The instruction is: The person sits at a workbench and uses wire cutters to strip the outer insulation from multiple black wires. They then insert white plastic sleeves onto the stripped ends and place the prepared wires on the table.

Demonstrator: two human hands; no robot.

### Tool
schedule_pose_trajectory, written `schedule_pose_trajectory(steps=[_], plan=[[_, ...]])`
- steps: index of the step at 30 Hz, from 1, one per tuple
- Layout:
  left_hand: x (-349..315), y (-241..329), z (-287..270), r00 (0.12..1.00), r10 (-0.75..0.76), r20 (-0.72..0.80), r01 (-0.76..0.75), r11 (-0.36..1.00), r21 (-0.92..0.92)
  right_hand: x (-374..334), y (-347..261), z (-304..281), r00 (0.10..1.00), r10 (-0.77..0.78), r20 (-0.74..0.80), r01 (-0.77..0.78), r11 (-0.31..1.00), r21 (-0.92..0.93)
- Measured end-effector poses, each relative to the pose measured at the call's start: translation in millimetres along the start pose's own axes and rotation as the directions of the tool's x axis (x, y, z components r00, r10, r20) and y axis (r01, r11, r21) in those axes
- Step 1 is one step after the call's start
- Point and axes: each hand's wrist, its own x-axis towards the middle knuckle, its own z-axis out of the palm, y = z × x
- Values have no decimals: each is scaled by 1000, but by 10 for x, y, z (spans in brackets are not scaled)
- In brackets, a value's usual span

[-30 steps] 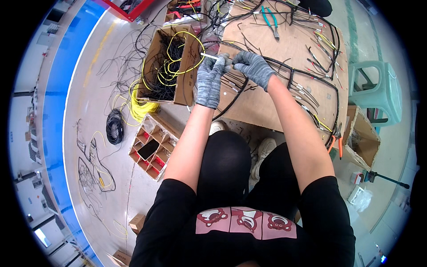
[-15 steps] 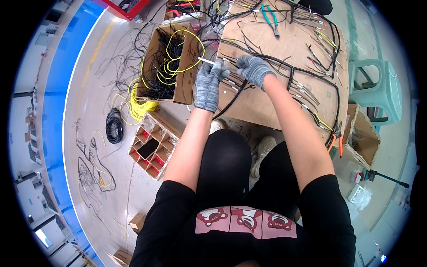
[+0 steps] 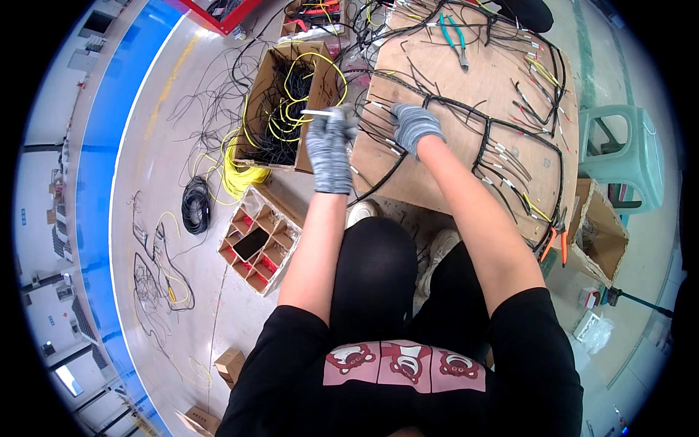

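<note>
My left hand (image 3: 330, 153), in a grey knitted glove, is closed around a thin white stick-like piece (image 3: 317, 113) whose end sticks out to the left. It is just off the board's left edge, beside the cardboard box. My right hand (image 3: 418, 130), gloved alike, lies over the left part of a wooden board (image 3: 415, 182). Its fingers curl down at a row of black wires (image 3: 378, 131), several with white sleeves; the fingertips are partly hidden, but they appear closed on a wire. A black wire harness (image 3: 455, 108) branches across the board.
Teal-handled pliers (image 3: 454, 40) lie on the board's far side; orange-handled pliers (image 3: 555, 240) hang at its near right corner. At left stand a cardboard box (image 3: 319, 109) of wires and a divided box (image 3: 261, 237). A green stool (image 3: 621, 156) is at right.
My left hand has drawn left and nearer to me with the white piece, parting from the right hand. My right hand stays at the wires, its fingers more curled. The whole view has shifted slightly.
</note>
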Motion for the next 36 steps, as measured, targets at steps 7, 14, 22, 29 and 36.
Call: schedule_pose_trajectory(steps=[7,14,22,29,36], plan=[[374,-199,-272,990,-124,-64,135,970,203,112,213,109,997,-70,10,63,942,330],[318,-124,-49,989,-103,104,62,939,338,153,298,181,994,-103,-26,104,902,419],[160,-137,-3,981,108,160,-177,835,522,8,35,-47,913,-177,-369,332,846,416],[101,-104,71,980,75,186,-143,911,386,40,107,97,942,-238,-237,335,704,626],[177,-177,-34,975,-82,209,48,985,165,63,154,148,951,-256,-175,302,636,710]])
